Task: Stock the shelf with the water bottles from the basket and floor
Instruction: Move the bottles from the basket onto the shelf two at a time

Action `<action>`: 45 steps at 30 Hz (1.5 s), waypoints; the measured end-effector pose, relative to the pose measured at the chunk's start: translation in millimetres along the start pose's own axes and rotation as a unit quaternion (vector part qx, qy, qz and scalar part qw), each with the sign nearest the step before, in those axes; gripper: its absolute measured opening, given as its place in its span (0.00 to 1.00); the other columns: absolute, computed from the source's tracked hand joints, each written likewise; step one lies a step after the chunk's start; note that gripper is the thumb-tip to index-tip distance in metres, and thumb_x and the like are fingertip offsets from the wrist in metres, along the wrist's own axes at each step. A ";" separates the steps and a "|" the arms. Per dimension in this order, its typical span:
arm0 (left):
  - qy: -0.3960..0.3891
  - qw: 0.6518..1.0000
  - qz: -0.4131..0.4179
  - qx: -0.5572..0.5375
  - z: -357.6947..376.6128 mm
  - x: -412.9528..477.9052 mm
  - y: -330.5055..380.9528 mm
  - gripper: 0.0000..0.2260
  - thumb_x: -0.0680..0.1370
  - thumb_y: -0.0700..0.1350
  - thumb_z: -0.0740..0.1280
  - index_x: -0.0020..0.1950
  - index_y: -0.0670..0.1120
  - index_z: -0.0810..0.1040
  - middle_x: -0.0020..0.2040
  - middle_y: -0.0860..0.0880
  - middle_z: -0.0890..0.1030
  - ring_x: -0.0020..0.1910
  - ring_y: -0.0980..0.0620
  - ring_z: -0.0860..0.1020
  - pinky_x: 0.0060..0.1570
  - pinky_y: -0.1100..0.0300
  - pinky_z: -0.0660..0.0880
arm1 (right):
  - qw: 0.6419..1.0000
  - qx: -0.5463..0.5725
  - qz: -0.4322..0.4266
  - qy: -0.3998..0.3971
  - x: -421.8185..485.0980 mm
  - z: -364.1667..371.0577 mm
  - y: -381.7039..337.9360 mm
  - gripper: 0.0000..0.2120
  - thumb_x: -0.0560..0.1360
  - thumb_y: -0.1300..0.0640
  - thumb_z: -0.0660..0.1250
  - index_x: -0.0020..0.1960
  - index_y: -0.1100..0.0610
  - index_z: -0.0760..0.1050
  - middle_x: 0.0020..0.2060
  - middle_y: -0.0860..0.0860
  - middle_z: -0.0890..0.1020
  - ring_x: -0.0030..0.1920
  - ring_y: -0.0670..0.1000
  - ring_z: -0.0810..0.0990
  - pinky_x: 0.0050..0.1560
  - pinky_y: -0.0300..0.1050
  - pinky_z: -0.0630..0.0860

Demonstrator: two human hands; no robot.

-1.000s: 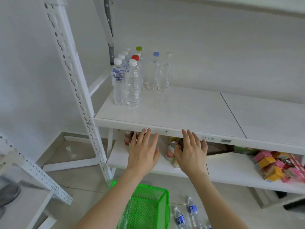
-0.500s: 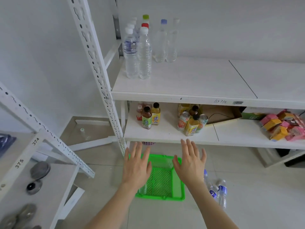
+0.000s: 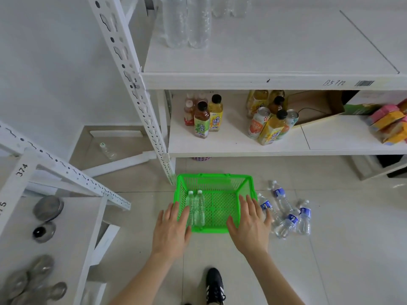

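Note:
A green basket (image 3: 220, 181) sits on the floor below the shelf, holding two clear water bottles (image 3: 198, 209) at its left side. Several blue-labelled water bottles (image 3: 286, 213) lie on the floor right of the basket. My left hand (image 3: 170, 232) hovers over the basket's near left corner, fingers spread, holding nothing. My right hand (image 3: 250, 227) hovers over the near right corner, also spread and empty. Several water bottles (image 3: 187, 25) stand at the left of the white shelf (image 3: 275, 56).
The lower shelf (image 3: 231, 142) holds tea bottles (image 3: 204, 117), cans, a cardboard box (image 3: 317, 106) and coloured packs. One lone bottle (image 3: 106, 150) lies on the floor behind the shelf post (image 3: 141, 95). A second rack (image 3: 44, 216) with metal lids stands left. My shoe (image 3: 214, 285) is below.
My view has tipped down from the shelf to the floor. Both open hands have dropped from the shelf edge down to the basket's near corners.

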State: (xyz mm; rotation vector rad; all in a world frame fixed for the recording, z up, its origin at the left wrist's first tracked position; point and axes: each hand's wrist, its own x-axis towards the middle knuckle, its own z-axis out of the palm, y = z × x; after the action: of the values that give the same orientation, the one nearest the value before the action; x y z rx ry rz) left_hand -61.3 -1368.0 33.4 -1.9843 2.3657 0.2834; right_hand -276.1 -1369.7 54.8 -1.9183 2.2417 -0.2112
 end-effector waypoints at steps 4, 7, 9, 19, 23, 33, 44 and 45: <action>-0.037 0.999 -0.010 -0.010 40.5 27.0 -13.5 0.27 0.66 0.50 0.75 0.63 0.44 0.77 0.60 0.37 0.79 0.58 0.37 0.78 0.54 0.44 0.78 | 0.999 0.015 0.012 -0.033 25.5 35.9 2.6 0.32 0.69 0.41 0.57 0.66 0.59 0.74 0.62 0.56 0.80 0.64 0.58 0.77 0.63 0.67 0.70; -0.057 0.998 -0.026 -0.023 78.4 54.9 -22.7 0.28 0.65 0.50 0.77 0.63 0.43 0.77 0.59 0.37 0.79 0.57 0.36 0.79 0.51 0.46 0.80 | 0.998 0.029 0.015 -0.063 51.4 76.8 7.2 0.33 0.68 0.41 0.57 0.66 0.59 0.74 0.62 0.56 0.80 0.63 0.59 0.78 0.62 0.67 0.71; -0.070 0.996 -0.037 -0.034 111.0 75.3 -28.6 0.28 0.64 0.49 0.78 0.62 0.43 0.78 0.58 0.37 0.80 0.56 0.36 0.79 0.50 0.47 0.80 | 0.996 0.033 0.011 -0.083 68.7 112.4 11.8 0.33 0.68 0.40 0.57 0.66 0.59 0.75 0.61 0.56 0.81 0.62 0.58 0.79 0.61 0.67 0.71; -0.131 0.978 -0.097 -0.130 283.3 157.7 -44.0 0.26 0.76 0.48 0.67 0.72 0.44 0.67 0.70 0.37 0.70 0.67 0.36 0.70 0.62 0.47 0.72 | 0.985 0.042 0.013 -0.166 124.1 305.3 38.2 0.35 0.67 0.39 0.57 0.67 0.59 0.74 0.60 0.56 0.81 0.60 0.59 0.80 0.58 0.66 0.74; -0.146 0.969 -0.117 -0.159 355.0 189.9 -54.7 0.27 0.79 0.50 0.63 0.76 0.45 0.60 0.73 0.38 0.65 0.70 0.39 0.65 0.68 0.49 0.65 | 0.980 0.054 0.025 -0.188 138.1 388.4 49.3 0.37 0.68 0.39 0.61 0.71 0.58 0.70 0.63 0.55 0.79 0.64 0.58 0.77 0.61 0.64 0.71; -0.166 0.930 -0.221 -0.241 495.2 256.3 -67.6 0.31 0.80 0.50 0.63 0.77 0.41 0.53 0.72 0.39 0.65 0.70 0.41 0.67 0.69 0.51 0.65 | 0.938 0.102 0.075 -0.322 171.0 538.7 70.6 0.41 0.73 0.38 0.66 0.77 0.53 0.52 0.72 0.53 0.69 0.70 0.56 0.69 0.66 0.57 0.71; -0.164 0.912 -0.286 -0.245 550.0 285.9 -67.0 0.32 0.78 0.48 0.67 0.76 0.39 0.56 0.67 0.40 0.70 0.64 0.43 0.72 0.61 0.55 0.71 | 0.889 0.216 0.182 -0.361 184.9 616.6 49.9 0.45 0.65 0.45 0.76 0.72 0.60 0.57 0.65 0.57 0.73 0.63 0.58 0.75 0.57 0.50 0.75; -0.176 0.909 -0.287 -0.247 551.9 289.1 -69.3 0.32 0.77 0.49 0.68 0.75 0.40 0.57 0.67 0.40 0.71 0.64 0.43 0.72 0.61 0.55 0.71 | 0.887 0.210 0.198 -0.362 187.1 618.5 47.9 0.45 0.64 0.46 0.77 0.71 0.60 0.57 0.65 0.57 0.73 0.62 0.58 0.76 0.56 0.50 0.76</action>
State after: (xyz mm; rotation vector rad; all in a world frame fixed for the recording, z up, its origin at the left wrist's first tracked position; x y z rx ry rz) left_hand -92.8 -1569.2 -559.5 -2.4475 1.4989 1.1728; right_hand -207.7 -1540.2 -566.6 -1.0374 1.8071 0.0718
